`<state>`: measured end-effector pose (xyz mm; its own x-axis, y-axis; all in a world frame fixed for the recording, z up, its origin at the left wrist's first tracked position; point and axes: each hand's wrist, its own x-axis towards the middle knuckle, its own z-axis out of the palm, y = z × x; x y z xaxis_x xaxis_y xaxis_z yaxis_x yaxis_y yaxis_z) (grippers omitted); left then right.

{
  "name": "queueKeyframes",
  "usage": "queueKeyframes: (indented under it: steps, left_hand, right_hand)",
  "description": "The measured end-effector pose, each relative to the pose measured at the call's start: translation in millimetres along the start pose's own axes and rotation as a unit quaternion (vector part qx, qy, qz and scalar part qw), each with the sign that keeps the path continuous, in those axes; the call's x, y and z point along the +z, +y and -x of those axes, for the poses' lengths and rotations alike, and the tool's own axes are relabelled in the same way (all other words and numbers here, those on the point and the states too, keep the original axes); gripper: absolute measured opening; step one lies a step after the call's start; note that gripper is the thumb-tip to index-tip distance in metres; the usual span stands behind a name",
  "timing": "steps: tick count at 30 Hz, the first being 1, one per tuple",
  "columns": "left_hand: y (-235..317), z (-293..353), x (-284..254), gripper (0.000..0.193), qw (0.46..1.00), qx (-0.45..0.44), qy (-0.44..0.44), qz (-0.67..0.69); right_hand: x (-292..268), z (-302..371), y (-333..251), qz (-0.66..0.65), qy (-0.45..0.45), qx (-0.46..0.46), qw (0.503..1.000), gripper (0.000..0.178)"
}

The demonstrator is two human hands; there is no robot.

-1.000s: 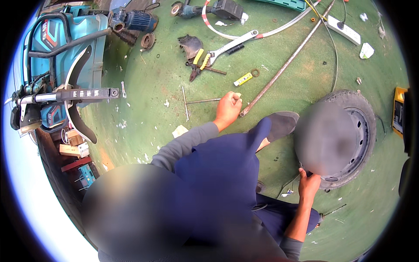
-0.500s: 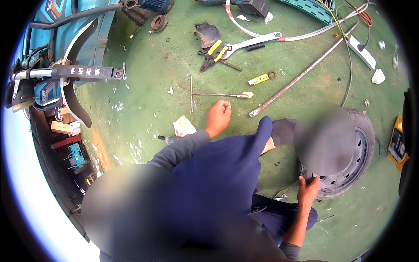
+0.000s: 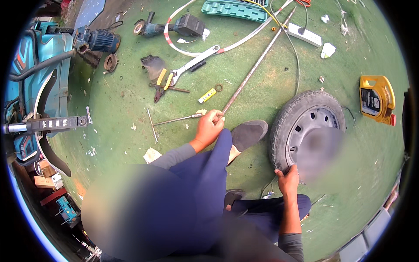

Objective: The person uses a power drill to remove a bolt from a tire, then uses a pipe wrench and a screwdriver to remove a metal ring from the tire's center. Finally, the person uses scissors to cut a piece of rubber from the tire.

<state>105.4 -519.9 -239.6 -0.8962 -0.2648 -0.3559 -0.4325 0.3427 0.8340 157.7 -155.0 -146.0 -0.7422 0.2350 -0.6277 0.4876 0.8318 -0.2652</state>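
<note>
My right hand (image 3: 288,180) grips the near left edge of a black tyre (image 3: 279,124) on a grey steel wheel rim (image 3: 298,139), its thumb on the sidewall. A blurred patch covers the wheel's lower right part. Over by my left knee, my left hand (image 3: 208,129) is closed, fingertips pinched together. Whatever they hold, if anything, is too small to make out. Just beyond those fingertips is the near end of a long metal bar (image 3: 257,63); whether they touch, I cannot tell. Left of this hand lies a T-handle wrench (image 3: 176,119) on the green floor.
Pliers (image 3: 161,85), an adjustable wrench (image 3: 194,64) and a yellow lighter-like tube (image 3: 207,95) lie ahead. Farther off are an angle grinder (image 3: 168,28), a teal tool case (image 3: 235,9) and a white power strip (image 3: 305,36). A yellow jug (image 3: 377,99) stands right; blue-green machinery (image 3: 43,52) fills the left.
The view has swung right, so floor items appear farther left and the jug shows whole. My left hand is now closer to the bar's near end. My right hand still grips the tyre.
</note>
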Motion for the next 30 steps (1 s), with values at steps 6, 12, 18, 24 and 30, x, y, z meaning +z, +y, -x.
queueKeyframes:
  steps: [6, 12, 18, 24, 30]
  left_hand:
    - [57, -13, 31, 0.021, 0.981, 0.114, -0.153, -0.041]
    - [76, -7, 73, 0.024, 0.896, 0.339, -0.277, -0.082]
    - [72, 0, 95, 0.025, 0.776, 0.488, -0.373, -0.142]
    - [76, 1, 96, 0.020, 0.774, 0.472, -0.400, -0.133]
    - [160, -100, 100, 0.023, 0.815, 0.493, -0.248, -0.175]
  right_hand:
    - [7, -2, 17, -0.035, 0.020, 0.011, 0.999, 0.053]
    - [19, 1, 29, -0.020, 0.033, 0.003, 0.999, 0.055]
    - [20, 1, 30, -0.035, 0.022, 0.021, 0.999, 0.055]
    - [14, 3, 29, -0.058, 0.030, 0.035, 0.997, 0.053]
    - [20, 1, 31, -0.079, 0.046, 0.029, 0.995, 0.052]
